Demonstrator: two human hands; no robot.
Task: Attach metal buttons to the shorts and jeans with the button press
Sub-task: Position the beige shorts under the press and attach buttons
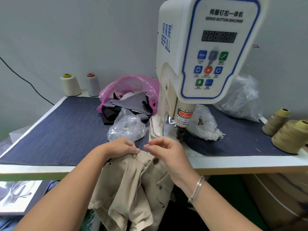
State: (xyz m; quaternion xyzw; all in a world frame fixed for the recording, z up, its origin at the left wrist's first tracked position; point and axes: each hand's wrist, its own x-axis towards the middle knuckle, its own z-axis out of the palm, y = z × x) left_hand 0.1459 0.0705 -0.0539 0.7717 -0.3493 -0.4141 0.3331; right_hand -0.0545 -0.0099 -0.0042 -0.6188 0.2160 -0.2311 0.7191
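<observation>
Beige shorts (131, 182) hang over the table's front edge, their waistband lying on the table. A dark metal button (155, 161) sits on the waistband. My left hand (120, 146) pinches the waistband's top edge just left of the button. My right hand (164, 148) hovers above the button with loosely curled fingers; whether it pinches anything small I cannot tell. The white button press (205, 52) stands right behind the hands, its punch (180, 132) pointing down just beyond my right hand.
A clear bag of metal buttons (126, 129) lies behind my left hand. A pink bag of fabric scraps (131, 94) sits further back. Thread cones stand at the back left (70, 85) and far right (290, 135). Blue denim (58, 130) covers the tabletop.
</observation>
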